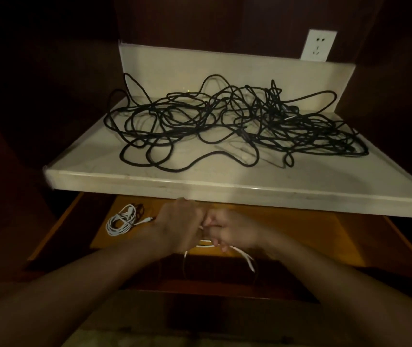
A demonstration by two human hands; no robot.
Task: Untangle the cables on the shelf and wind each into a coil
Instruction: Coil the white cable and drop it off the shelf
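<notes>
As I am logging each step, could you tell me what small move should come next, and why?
Probably lay the thin white cable, gripped by left hand and right hand, beside the finished white coil on the orange wooden surface; the black cable tangle remains.

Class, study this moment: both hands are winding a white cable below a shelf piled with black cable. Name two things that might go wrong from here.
1. The white cable has a loose tail hanging from the right hand; the left hand may wind it unevenly, so the coil could spring open.
2. The black tangle on the shelf is dense; tugging one strand may tighten knots or drag it off.
</notes>
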